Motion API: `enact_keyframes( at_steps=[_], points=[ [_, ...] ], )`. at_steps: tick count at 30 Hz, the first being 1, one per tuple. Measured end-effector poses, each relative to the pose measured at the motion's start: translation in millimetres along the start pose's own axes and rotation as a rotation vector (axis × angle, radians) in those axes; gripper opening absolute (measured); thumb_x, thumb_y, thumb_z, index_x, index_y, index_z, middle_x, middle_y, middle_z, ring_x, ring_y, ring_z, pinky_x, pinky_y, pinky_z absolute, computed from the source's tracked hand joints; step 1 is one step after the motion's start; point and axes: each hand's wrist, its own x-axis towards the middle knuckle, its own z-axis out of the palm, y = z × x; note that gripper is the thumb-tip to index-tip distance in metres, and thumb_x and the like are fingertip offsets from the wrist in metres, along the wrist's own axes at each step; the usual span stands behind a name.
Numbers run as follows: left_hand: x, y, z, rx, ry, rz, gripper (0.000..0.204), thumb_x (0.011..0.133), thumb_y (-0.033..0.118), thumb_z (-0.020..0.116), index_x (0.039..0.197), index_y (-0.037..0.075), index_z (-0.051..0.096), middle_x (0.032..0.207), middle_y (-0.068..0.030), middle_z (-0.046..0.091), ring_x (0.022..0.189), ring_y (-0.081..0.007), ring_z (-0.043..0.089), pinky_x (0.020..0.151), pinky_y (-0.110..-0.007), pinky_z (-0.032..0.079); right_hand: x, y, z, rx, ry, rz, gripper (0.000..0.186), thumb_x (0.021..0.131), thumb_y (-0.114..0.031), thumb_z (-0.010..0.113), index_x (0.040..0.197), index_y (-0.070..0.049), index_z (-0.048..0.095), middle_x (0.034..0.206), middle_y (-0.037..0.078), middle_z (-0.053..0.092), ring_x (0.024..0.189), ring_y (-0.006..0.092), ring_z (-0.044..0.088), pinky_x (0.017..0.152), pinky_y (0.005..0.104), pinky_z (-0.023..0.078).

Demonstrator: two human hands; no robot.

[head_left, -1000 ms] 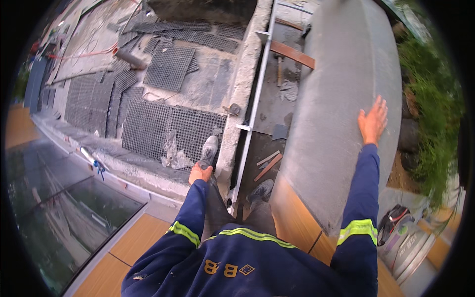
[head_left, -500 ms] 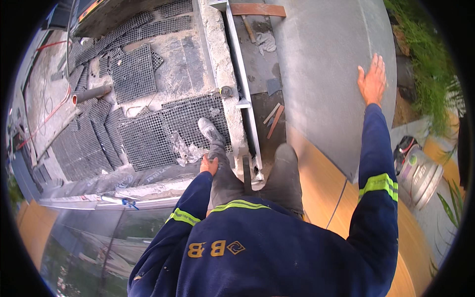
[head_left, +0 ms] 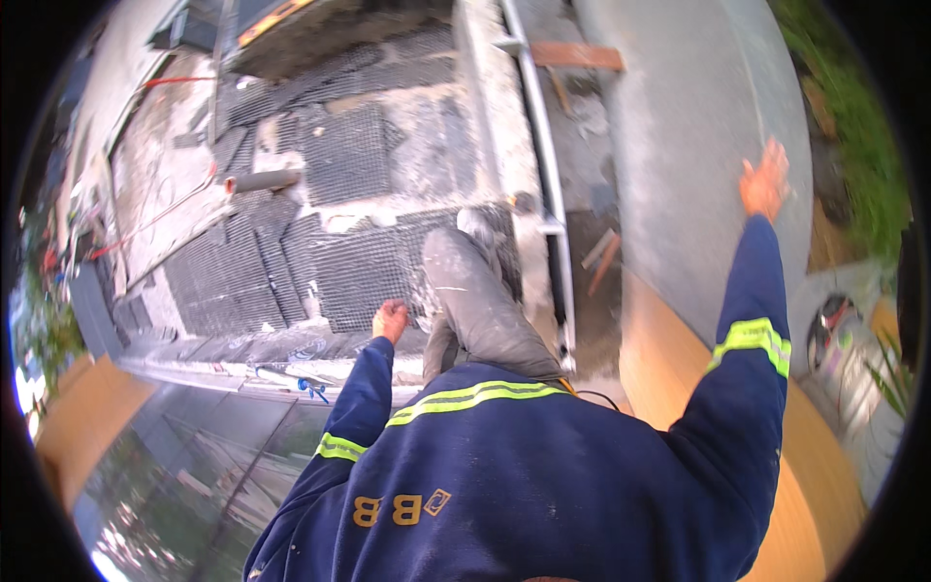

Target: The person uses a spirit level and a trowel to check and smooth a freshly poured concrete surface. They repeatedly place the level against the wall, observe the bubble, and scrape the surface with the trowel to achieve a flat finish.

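My right hand [head_left: 766, 181] rests open, palm down and fingers stretched, on the large smooth grey slab [head_left: 693, 116] at the right. Over on the left, my left hand [head_left: 391, 320] hangs empty with loosely bent fingers, apart from my left leg. It is nearest to the black plastic grid mats [head_left: 359, 276] on the rough floor. My grey-trousered legs [head_left: 485, 306] are both left of the concrete ledge [head_left: 519, 145], one shoe on a mat. A pale metal profile [head_left: 543, 126] runs along that ledge. Motion blur softens the picture.
A brown pipe [head_left: 262, 181] lies among loose mats at the left. A blue-handled tool [head_left: 312, 389] lies by the glass panel [head_left: 184, 466]. Wood strips [head_left: 603, 260] and a reddish board [head_left: 579, 55] are in the gap beside the slab. A bucket [head_left: 849, 359] stands at far right.
My right leg has come across the ledge to the mat side. My left hand has moved away from my knee. My right hand stays on the slab, and the view has shifted left.
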Motion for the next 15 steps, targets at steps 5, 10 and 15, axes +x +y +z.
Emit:
enact_keyframes(
  at_steps=[5, 10, 15],
  points=[
    [19, -52, -63, 0.137, -0.080, 0.057, 0.045, 0.091, 0.040, 0.065, 0.125, 0.011, 0.071, 0.108, -0.0180, 0.076, 0.101, -0.0365, 0.074, 0.092, -0.044, 0.057, 4, -16, 7, -0.163, -0.101, 0.232, 0.079, 0.104, -0.044, 0.057, 0.168, -0.029, 0.015, 0.173, 0.005, 0.024, 0.158, 0.0310, 0.026, 0.121, 0.0671, 0.026],
    [60, -14, -145, -0.098, 0.127, -0.029, 0.045, 0.089, 0.030, 0.069, 0.121, -0.001, 0.071, 0.096, -0.0137, 0.078, 0.079, -0.0190, 0.076, 0.079, -0.033, 0.058, -3, -21, 19, -0.168, -0.095, 0.417, 0.083, 0.102, -0.050, 0.059, 0.168, -0.035, 0.011, 0.173, 0.005, 0.024, 0.157, 0.0346, 0.027, 0.119, 0.0688, 0.029],
    [275, 120, -186, 0.007, 0.152, 0.164, 0.046, 0.088, 0.027, 0.070, 0.124, -0.001, 0.070, 0.093, -0.0156, 0.079, 0.078, -0.0209, 0.076, 0.078, -0.032, 0.058, -3, -35, 45, -0.486, -0.125, 0.657, 0.073, 0.105, -0.060, 0.045, 0.167, -0.032, 0.019, 0.171, 0.000, 0.028, 0.157, 0.0330, 0.028, 0.115, 0.0711, 0.033]
  ],
)
